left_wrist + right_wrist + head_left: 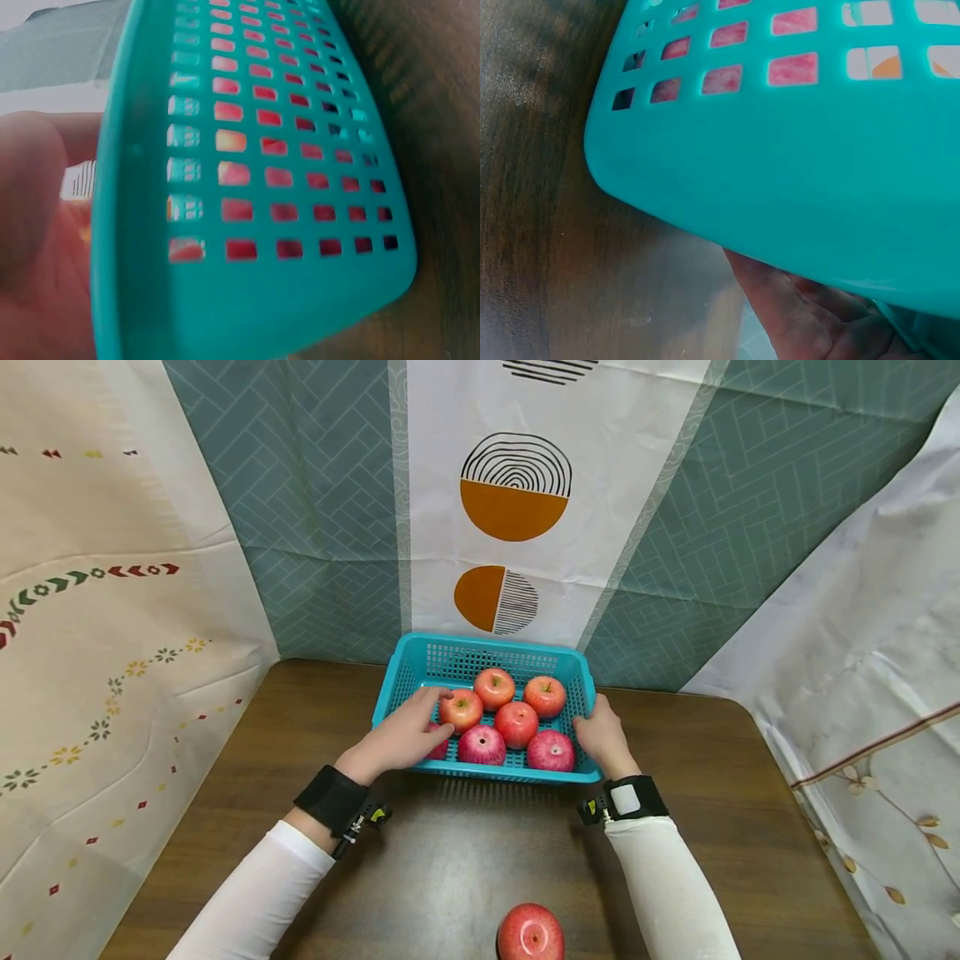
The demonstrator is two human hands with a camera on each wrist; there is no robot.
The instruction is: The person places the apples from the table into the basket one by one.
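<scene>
A turquoise plastic basket (480,643) with perforated sides stands on the table against the cloth backdrop. Several red apples lie inside it. My left hand (405,732) reaches over the basket's left end, its thumb and fingers around the left part of a red-yellow apple (462,711). Under that hand another apple is partly hidden. My right hand (602,739) grips the basket's right end, thumb at the rim. The right wrist view shows fingers (802,315) beneath the basket wall (780,165). In the left wrist view, the left hand (37,225) is beyond the rim.
A single red apple (531,933) rests on the brown wooden table (450,852) near the bottom of the head view. Patterned cloths hang behind the table, with a pale floral one (97,693) to the left and a white one (862,668) to the right.
</scene>
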